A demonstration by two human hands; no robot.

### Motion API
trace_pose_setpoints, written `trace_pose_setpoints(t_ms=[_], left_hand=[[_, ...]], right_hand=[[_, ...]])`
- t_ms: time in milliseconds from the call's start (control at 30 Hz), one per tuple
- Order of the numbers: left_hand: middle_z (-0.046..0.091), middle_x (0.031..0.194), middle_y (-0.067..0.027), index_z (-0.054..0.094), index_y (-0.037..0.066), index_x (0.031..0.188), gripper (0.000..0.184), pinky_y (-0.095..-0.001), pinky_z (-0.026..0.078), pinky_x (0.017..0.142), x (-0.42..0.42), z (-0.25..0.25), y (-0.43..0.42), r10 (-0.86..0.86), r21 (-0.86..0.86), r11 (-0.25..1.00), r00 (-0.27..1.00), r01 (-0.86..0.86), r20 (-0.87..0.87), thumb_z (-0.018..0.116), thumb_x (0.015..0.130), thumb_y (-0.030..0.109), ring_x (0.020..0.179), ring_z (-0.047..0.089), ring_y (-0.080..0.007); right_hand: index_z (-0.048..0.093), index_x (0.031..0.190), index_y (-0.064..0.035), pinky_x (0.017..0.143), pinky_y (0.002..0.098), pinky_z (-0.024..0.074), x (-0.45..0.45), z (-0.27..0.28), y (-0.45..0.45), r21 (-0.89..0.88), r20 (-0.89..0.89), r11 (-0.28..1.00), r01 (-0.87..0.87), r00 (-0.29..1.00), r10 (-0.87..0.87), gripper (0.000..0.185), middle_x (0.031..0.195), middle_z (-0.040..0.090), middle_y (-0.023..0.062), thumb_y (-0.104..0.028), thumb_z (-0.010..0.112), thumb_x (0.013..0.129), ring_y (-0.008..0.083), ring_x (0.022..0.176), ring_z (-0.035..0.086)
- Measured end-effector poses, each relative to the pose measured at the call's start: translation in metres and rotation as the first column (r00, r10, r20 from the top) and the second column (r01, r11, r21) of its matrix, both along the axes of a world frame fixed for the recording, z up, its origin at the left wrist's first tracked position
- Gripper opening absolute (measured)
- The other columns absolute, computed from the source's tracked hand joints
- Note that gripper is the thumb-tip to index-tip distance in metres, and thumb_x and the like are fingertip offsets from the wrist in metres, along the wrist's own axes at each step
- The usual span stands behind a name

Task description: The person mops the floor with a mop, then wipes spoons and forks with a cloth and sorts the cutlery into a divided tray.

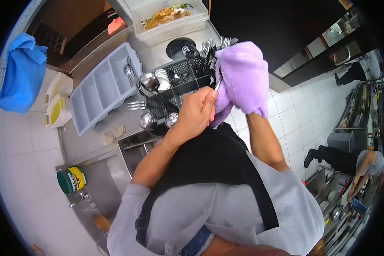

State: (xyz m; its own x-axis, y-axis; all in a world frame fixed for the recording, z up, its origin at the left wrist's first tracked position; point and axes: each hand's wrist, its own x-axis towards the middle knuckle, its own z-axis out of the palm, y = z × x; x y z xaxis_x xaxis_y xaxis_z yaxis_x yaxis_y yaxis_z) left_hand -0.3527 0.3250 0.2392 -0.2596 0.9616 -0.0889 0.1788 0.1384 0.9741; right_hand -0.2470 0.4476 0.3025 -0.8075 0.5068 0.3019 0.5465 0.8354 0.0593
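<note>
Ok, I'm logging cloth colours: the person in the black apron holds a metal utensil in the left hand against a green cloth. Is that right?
Not quite: the cloth is light purple, not green, as the head view shows. The person in the black apron does hold a metal utensil against it in the left hand.

L hand [196, 110] clenched, L forearm [158, 158] fwd, R forearm [263, 138] fwd, R hand hidden

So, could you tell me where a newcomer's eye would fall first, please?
Probably the bright lilac cloth, above centre, by the left hand. Next might come the vivid blue cloth at the far left, and the divided rack crowded with utensils at upper centre. The green-and-yellow bucket near the tap, lower left, could stand out too.
</note>
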Motion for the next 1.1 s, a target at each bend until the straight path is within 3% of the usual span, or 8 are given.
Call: trace_pose_setpoints(t_ms=[133, 233, 433, 567, 667, 867, 1000, 1100], left_hand=[[0.056, 0.054, 0.0003, 0.063, 0.002, 0.09, 0.034, -0.0244, 0.038, 0.043, -0.016, -0.01, 0.006, 0.002, 0.093, 0.996, 0.999, 0.002, -0.037, 0.05, 0.111, 0.026, 0.044, 0.049, -0.0058], [0.055, 0.053, 0.0001, 0.063, 0.002, 0.089, 0.034, -0.0243, 0.038, 0.042, -0.004, -0.012, 0.002, 0.014, 0.087, 0.996, 1.0, -0.015, 0.015, 0.05, 0.111, 0.025, 0.044, 0.048, -0.0055], [0.055, 0.055, 0.0001, 0.063, 0.001, 0.092, 0.035, -0.0235, 0.037, 0.042, -0.006, -0.014, 0.013, 0.012, 0.117, 0.993, 1.0, -0.014, 0.024, 0.048, 0.112, 0.025, 0.044, 0.047, -0.0049], [0.054, 0.054, 0.0, 0.063, 0.001, 0.092, 0.037, -0.0227, 0.037, 0.043, 0.001, -0.015, 0.007, 0.01, 0.068, 0.998, 0.988, -0.02, 0.153, 0.047, 0.113, 0.028, 0.043, 0.046, -0.0047], [0.054, 0.055, 0.0001, 0.062, 0.001, 0.093, 0.037, -0.0222, 0.037, 0.043, 0.001, -0.005, 0.003, -0.025, 0.077, 0.997, 0.997, 0.019, 0.078, 0.046, 0.113, 0.028, 0.043, 0.046, -0.0046], [0.054, 0.055, -0.001, 0.061, 0.002, 0.092, 0.039, -0.0226, 0.036, 0.042, -0.006, -0.027, 0.006, 0.019, 0.13, 0.99, 0.966, -0.054, 0.259, 0.047, 0.113, 0.031, 0.043, 0.046, -0.0053], [0.056, 0.056, -0.0017, 0.061, 0.002, 0.09, 0.04, -0.0238, 0.036, 0.042, 0.009, -0.036, 0.0, -0.053, 0.05, 0.998, 0.979, 0.044, 0.197, 0.047, 0.112, 0.032, 0.042, 0.047, -0.0065], [0.056, 0.056, -0.0015, 0.061, 0.002, 0.084, 0.044, -0.0238, 0.037, 0.042, 0.004, -0.035, 0.006, 0.046, 0.107, 0.993, 0.995, -0.056, 0.094, 0.048, 0.112, 0.031, 0.043, 0.048, -0.0062]], right_hand=[[0.072, 0.114, -0.02, 0.086, 0.039, 0.0552, -0.001, -0.035, 0.004, -0.069, -0.324, 0.99, -0.122, 0.942, 0.093, 0.037, 0.102, 0.068, 0.0069, -0.023, 0.071, 0.078, 0.0281, 0.096, 0.067], [0.072, 0.107, -0.0182, 0.083, 0.0393, 0.0562, 0.006, 0.026, 0.003, -0.179, 0.228, 0.982, 0.066, 0.973, -0.024, 0.028, 0.097, 0.068, 0.0083, -0.021, 0.069, 0.079, 0.0286, 0.092, 0.067], [0.068, 0.095, -0.01, 0.074, 0.0372, 0.0566, -0.002, -0.033, -0.002, -0.23, -0.48, 0.973, -0.034, 0.873, -0.083, 0.012, 0.085, 0.065, 0.0117, -0.017, 0.065, 0.085, 0.0258, 0.083, 0.069], [0.065, 0.087, -0.0045, 0.068, 0.0358, 0.0569, 0.006, -0.048, 0.022, -0.4, -0.52, 0.913, -0.082, 0.84, -0.152, 0.011, 0.077, 0.064, 0.014, -0.015, 0.063, 0.089, 0.024, 0.077, 0.071], [0.063, 0.08, -0.0116, 0.065, 0.0381, 0.0542, 0.003, 0.008, -0.008, -0.502, -0.304, 0.858, 0.111, 0.906, -0.295, 0.012, 0.076, 0.062, 0.0088, -0.019, 0.07, 0.074, 0.0267, 0.077, 0.069], [0.063, 0.079, -0.0103, 0.065, 0.038, 0.0539, -0.001, -0.026, 0.005, -0.254, -0.41, 0.966, -0.048, 0.91, -0.063, 0.012, 0.077, 0.062, 0.0099, -0.018, 0.07, 0.073, 0.028, 0.076, 0.068], [0.063, 0.078, -0.0094, 0.064, 0.0379, 0.0537, -0.005, -0.024, 0.014, -0.272, -0.334, 0.962, 0.005, 0.937, -0.099, 0.013, 0.077, 0.061, 0.0107, -0.017, 0.07, 0.072, 0.0289, 0.076, 0.067], [0.063, 0.078, -0.0088, 0.064, 0.0379, 0.0536, -0.008, -0.035, 0.005, -0.156, -0.405, 0.985, -0.07, 0.914, 0.001, 0.013, 0.078, 0.061, 0.0112, -0.017, 0.071, 0.071, 0.0296, 0.076, 0.067]])
